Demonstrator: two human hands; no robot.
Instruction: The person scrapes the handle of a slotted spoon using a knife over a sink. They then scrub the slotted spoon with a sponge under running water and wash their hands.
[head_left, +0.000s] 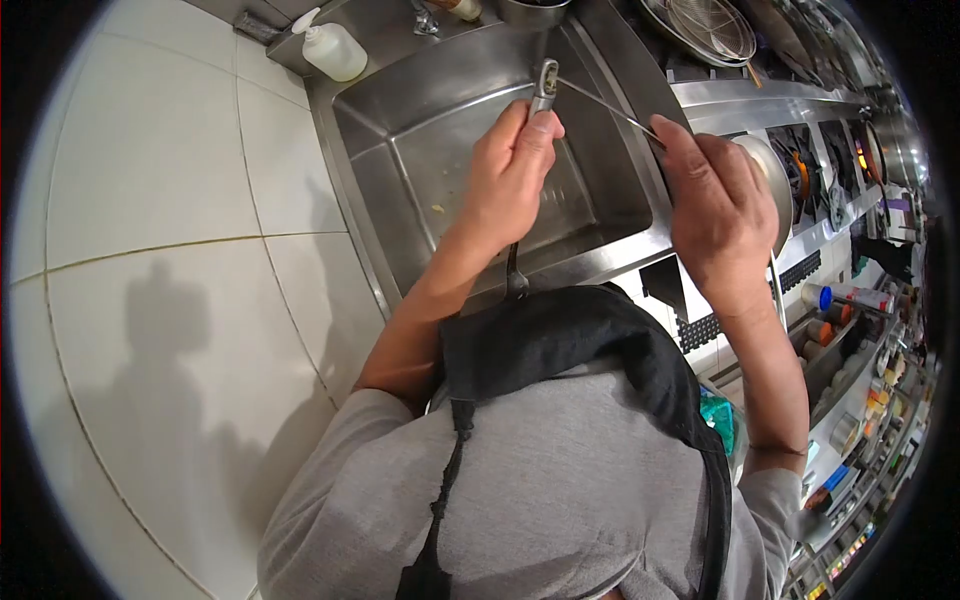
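Over a steel sink (480, 150), my left hand (510, 175) is closed round a metal utensil handle (545, 85) whose end points up toward the sink's back. A dark utensil part (516, 275) shows below my left wrist, by the sink's front edge. My right hand (722, 200), to the right, pinches a thin metal rod (615, 110). The rod's far end reaches to the top of the handle in my left hand. My right palm hides the rest of the rod.
A white pump bottle (336, 52) stands at the sink's back left corner, near the faucet (425, 20). A metal bowl (533, 12) sits behind the sink. At right are strainers (710, 30), a stove with a lit burner (865, 160) and crowded shelves (850, 430).
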